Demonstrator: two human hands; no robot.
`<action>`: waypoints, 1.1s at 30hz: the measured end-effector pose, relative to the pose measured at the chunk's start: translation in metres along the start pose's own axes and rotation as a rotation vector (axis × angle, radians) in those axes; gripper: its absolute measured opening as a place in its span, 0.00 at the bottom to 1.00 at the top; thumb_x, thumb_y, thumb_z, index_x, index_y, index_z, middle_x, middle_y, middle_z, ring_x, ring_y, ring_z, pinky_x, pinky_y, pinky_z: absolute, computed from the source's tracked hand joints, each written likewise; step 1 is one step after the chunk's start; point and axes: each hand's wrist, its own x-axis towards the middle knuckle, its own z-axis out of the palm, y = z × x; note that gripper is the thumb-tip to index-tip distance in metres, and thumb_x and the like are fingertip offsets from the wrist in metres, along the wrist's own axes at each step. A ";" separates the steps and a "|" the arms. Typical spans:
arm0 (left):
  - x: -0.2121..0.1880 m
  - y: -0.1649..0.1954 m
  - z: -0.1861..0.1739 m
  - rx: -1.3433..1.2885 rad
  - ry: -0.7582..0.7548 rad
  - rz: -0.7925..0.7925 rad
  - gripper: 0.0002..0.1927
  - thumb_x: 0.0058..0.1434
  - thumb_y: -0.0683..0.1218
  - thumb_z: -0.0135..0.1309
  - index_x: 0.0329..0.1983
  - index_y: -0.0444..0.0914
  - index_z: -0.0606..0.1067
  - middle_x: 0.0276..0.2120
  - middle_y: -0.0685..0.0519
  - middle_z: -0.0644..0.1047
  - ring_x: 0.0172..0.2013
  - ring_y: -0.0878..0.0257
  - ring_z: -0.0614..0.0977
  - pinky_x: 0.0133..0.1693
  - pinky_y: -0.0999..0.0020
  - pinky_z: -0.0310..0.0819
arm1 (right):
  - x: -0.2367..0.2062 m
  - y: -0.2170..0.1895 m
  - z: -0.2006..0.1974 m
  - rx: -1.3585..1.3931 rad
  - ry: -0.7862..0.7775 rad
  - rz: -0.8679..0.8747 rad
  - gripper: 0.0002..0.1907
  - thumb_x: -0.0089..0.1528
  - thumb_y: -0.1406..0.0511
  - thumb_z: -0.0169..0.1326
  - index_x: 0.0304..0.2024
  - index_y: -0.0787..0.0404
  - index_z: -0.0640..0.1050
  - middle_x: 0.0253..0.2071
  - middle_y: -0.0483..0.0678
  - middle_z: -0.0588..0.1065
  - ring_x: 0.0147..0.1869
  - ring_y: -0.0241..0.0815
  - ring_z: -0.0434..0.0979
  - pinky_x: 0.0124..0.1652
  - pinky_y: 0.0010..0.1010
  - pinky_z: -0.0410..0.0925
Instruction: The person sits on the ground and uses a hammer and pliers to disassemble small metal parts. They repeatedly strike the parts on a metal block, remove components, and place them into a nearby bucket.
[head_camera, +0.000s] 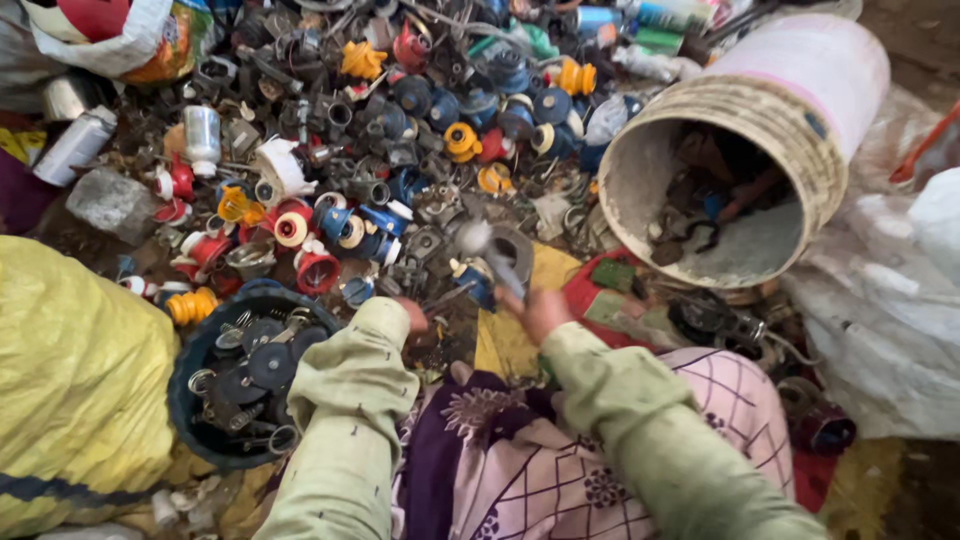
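My right hand (538, 312) is blurred with motion and grips a metal hammer-like tool (492, 252) whose round grey head stands over the scrap heap (400, 140). My left hand (412, 314) is mostly hidden by its pale green sleeve and rests low in the heap beside a small blue part (472, 280); what it holds cannot be made out. The heap is made of several small red, blue, yellow and grey metal and plastic parts.
A dark round tub (195, 375) of black discs and springs sits at my left. A white bucket (790, 110) lies tipped on its side at the right, with scrap inside. A yellow sack (70, 370) fills the left edge. White plastic sheeting (890, 320) lies at the right.
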 end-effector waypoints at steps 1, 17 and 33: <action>0.000 0.000 0.001 0.000 0.001 0.002 0.20 0.51 0.54 0.60 0.46 0.43 0.84 0.48 0.45 0.83 0.49 0.50 0.85 0.51 0.56 0.76 | 0.004 0.002 0.010 -0.193 -0.094 0.024 0.39 0.63 0.35 0.53 0.32 0.64 0.83 0.22 0.56 0.73 0.27 0.55 0.76 0.30 0.47 0.68; -0.005 -0.002 -0.004 -0.197 0.013 -0.104 0.19 0.52 0.53 0.58 0.44 0.42 0.84 0.46 0.45 0.84 0.47 0.51 0.86 0.49 0.57 0.77 | -0.042 -0.038 -0.092 0.659 0.370 -0.460 0.17 0.68 0.57 0.56 0.36 0.66 0.78 0.19 0.42 0.71 0.22 0.31 0.68 0.24 0.30 0.64; -0.043 0.012 0.040 -0.671 0.299 0.048 0.41 0.41 0.75 0.68 0.46 0.40 0.84 0.44 0.46 0.84 0.47 0.52 0.85 0.53 0.59 0.76 | -0.012 0.074 -0.004 0.904 -0.239 0.288 0.26 0.63 0.50 0.61 0.28 0.66 0.72 0.19 0.52 0.71 0.17 0.47 0.70 0.19 0.41 0.67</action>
